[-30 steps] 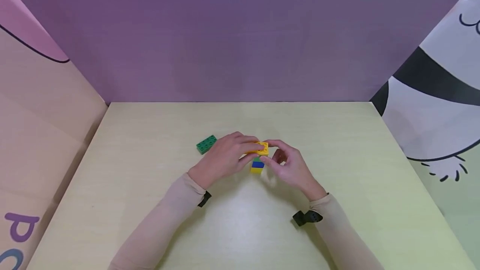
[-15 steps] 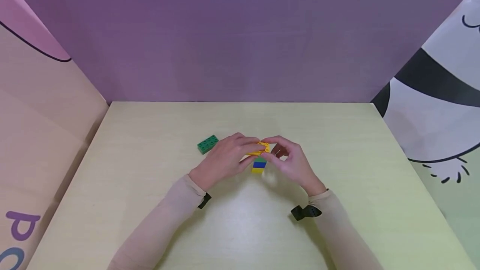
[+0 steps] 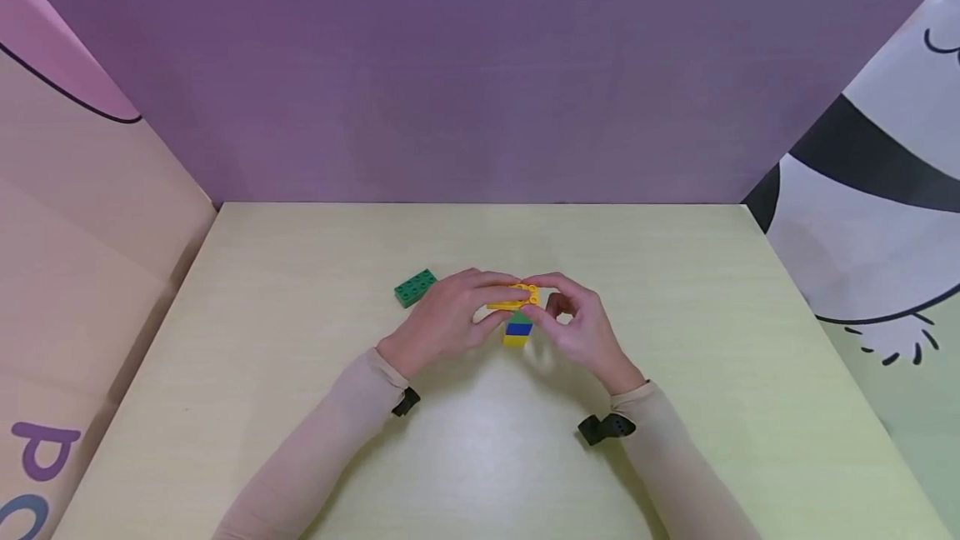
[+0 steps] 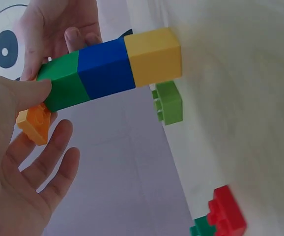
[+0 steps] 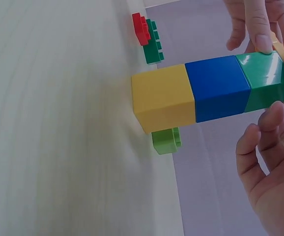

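Note:
A tower of toy bricks stands upright on the table: a yellow brick at the bottom, a blue brick above it, then a green brick. Across its top lies a longer yellow brick, orange-looking in the left wrist view. My left hand holds the long brick from the left, its thumb against the green brick. At the other end, my right hand pinches it between thumb and index finger. Fingers partly cover the join, so I cannot tell whether it is fully seated.
Left of the tower lies a dark green brick. The wrist views show a red brick beside it, hidden by my left hand in the head view, and a light green brick behind the tower. A purple wall borders the table's back.
My right thumb and index finger have come slightly left, closer over the end of the long yellow brick. My left hand has hardly moved.

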`<state>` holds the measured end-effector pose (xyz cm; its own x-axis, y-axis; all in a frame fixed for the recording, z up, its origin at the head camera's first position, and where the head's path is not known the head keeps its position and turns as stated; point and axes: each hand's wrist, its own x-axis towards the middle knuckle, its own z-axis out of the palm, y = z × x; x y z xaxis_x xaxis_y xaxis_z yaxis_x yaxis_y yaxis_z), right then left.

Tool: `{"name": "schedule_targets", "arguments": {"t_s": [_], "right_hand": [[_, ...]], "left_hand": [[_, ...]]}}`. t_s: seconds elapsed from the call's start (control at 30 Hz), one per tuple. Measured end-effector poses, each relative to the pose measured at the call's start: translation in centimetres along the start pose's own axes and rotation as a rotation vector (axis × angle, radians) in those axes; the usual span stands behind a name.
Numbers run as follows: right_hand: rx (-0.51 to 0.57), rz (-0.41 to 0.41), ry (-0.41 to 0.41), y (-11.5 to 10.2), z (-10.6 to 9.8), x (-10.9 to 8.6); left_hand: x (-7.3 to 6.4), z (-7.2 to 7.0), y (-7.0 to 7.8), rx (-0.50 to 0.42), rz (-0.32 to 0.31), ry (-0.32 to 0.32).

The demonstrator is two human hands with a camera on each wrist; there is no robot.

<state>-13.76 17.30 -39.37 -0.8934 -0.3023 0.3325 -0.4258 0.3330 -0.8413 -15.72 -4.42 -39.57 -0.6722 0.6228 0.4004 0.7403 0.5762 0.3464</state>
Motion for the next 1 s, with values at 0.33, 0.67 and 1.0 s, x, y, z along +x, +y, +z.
{"name": "schedule_targets", "arguments": {"t_s": [0.33, 0.67, 1.0], "right_hand": [[0.027, 0.008, 0.001, 0.2, 0.1, 0.0], [0.006, 0.029, -0.005, 0.2, 0.2, 0.0], [0.015, 0.075, 0.014, 3.8, 0.6, -0.1]], "left_hand": [[-1.2, 0.6, 0.0, -0.136, -0.115, -0.025], [-3.3, 1.8, -0.4, -0.211, -0.199, -0.092], [-4.6, 1.2, -1.8, -0.143, -0.3, -0.082]]}}
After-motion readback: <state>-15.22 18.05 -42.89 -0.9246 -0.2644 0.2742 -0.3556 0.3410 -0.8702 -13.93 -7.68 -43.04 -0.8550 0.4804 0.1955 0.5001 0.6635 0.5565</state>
